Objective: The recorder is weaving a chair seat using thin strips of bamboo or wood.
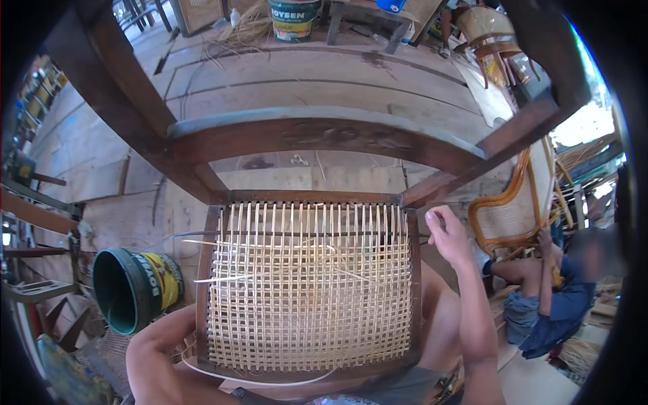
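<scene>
A wooden chair frame lies before me, its seat panel woven from pale cane strips. Toward the back of the seat, upright strands stand apart, and a long thin dark rod runs crosswise through them. At the right seat rail, my right hand has its fingers curled together at the rod's right end. My left forearm reaches in beneath the left side of the seat, which hides the hand. Loose cane ends stick out over the left rail, and one long strip loops below the front rail.
A dark green bucket lies tipped at the left. Another bucket stands at the far side by a low bench. On the right, a person sits beside a curved cane-backed chair piece. Loose fibre lies on the plank floor.
</scene>
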### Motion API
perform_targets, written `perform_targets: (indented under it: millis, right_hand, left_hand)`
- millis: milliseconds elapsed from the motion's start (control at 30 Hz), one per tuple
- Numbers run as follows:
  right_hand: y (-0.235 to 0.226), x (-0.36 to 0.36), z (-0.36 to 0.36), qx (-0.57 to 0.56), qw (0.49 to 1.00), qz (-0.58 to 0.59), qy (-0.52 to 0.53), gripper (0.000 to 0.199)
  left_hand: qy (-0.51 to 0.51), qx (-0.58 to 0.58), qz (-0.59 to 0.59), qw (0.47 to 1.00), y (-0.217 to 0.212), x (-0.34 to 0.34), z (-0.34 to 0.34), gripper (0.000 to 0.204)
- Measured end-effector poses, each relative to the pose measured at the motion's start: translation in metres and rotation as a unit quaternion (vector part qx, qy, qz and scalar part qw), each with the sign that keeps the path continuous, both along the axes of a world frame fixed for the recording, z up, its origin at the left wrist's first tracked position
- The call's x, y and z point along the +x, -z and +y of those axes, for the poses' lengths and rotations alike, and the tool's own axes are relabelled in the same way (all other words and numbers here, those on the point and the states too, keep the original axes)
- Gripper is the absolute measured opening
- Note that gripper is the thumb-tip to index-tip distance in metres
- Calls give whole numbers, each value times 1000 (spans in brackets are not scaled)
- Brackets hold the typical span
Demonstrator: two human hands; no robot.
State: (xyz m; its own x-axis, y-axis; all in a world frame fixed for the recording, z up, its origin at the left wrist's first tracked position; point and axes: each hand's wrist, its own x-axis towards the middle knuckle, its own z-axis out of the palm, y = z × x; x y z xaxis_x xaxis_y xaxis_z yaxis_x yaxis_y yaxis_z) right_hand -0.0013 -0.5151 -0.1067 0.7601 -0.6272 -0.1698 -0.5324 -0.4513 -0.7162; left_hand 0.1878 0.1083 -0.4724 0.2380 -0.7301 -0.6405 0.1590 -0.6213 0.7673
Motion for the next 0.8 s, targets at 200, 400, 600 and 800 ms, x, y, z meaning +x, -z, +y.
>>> perform_targets:
  millis: [200, 400, 600, 800]
  right_hand:
    - [26, 12, -12, 43, 984, 71, -156, 34]
    - [9, -4, -9, -39, 985, 1, -166, 35]
    - [35, -17, -8, -88, 988, -24, -125, 37]
    - [34, -15, 6, -101, 987, -55, -114, 38]
  left_hand:
    - [-11, 94, -76, 993, -124, 5, 123, 23]
    - [-219, 133, -445, 858, -423, -42, -55, 14]
    - [-245, 8, -371, 896, -469, -124, -295, 35]
    - [-294, -20, -30, 955, -382, -135, -346, 38]
